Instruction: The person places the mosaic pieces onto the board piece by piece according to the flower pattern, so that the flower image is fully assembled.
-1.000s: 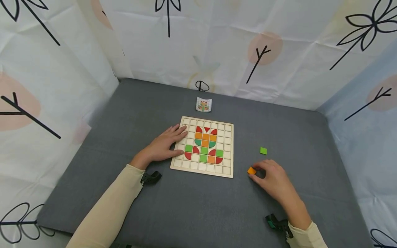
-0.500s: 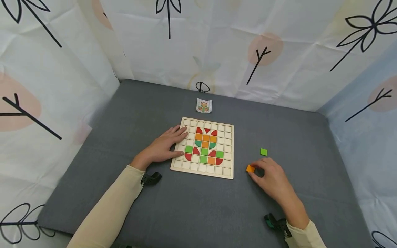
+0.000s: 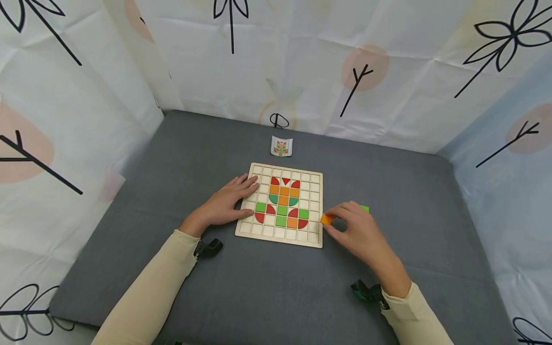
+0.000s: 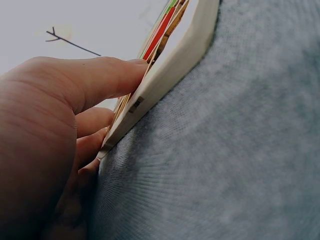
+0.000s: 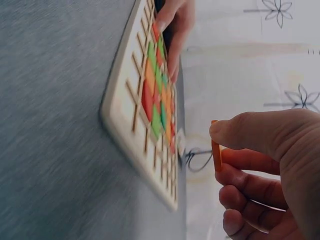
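A square wooden grid board [image 3: 314, 187] lies mid-table, with red, orange and green pieces set in some of its cells. My left hand [image 3: 224, 205] rests on its left edge, fingers spread over the outer cells; the left wrist view has the thumb [image 4: 112, 77] lying on the rim. Between thumb and fingertips my right hand [image 3: 358, 232] pinches an orange square tile [image 3: 326, 219], right at the board's right edge in the head view. Seen from the right wrist, that thin tile [image 5: 216, 154] stands on edge, raised beside the board.
Behind my right hand a loose green square tile [image 3: 365, 208] shows partly. A small card [image 3: 281, 146] with a coloured grid picture lies beyond the board. Patterned cloth walls [image 3: 310, 72] border the grey table [image 3: 267, 292] at the back and sides.
My right hand has carried the orange tile left from the bare table to the board's right edge, and now partly covers the green tile. The left hand stays in place.
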Available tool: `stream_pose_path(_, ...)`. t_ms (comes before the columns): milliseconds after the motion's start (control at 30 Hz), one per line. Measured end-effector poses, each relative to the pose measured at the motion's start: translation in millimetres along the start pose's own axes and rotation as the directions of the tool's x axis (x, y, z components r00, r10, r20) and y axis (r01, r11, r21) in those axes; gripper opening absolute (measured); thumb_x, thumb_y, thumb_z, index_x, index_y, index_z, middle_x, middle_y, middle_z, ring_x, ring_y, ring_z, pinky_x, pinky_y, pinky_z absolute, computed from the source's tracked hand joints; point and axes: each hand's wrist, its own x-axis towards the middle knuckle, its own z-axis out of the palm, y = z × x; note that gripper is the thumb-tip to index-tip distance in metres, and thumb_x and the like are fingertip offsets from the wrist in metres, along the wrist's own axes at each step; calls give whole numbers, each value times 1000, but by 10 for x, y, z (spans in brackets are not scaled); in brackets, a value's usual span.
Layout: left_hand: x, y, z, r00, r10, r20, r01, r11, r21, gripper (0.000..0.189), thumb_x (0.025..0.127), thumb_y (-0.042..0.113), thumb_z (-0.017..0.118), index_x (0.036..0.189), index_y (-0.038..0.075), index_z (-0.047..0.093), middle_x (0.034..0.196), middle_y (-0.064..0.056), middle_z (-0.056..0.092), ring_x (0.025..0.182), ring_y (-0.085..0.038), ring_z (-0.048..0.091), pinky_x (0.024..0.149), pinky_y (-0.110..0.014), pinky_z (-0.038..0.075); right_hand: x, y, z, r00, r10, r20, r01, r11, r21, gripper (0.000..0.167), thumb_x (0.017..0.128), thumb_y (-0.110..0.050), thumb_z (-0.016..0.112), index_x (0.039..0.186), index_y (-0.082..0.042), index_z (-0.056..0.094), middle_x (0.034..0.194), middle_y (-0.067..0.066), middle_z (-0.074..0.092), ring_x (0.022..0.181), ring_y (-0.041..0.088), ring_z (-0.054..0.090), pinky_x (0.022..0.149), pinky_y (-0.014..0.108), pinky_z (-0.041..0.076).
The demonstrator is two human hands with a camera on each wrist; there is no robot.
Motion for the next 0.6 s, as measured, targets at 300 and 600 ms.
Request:
stream_pose_path(300, -4, 26, -24, 1000, -4, 0, 4, 1000, -19, 83, 103, 35, 75, 170, 7, 35, 180, -9, 20, 166, -36, 6, 132, -56, 7, 287, -182, 89, 994, -107, 2, 107, 994, 26, 25, 86, -9, 94, 107, -8, 81, 99, 3, 71, 95, 21, 60, 77, 41, 57)
stream_pose_path(600, 9, 5, -20, 1000, 3, 1, -3, 1000, -13, 83, 104, 36, 74, 171, 7, 34, 180, -11, 20, 166, -37, 6, 132, -58, 7, 473, -323, 238, 986, -168, 2, 167, 983, 74, 22, 86, -11, 94, 103, -8, 81, 99, 2, 71, 98, 22, 63, 80, 40, 59)
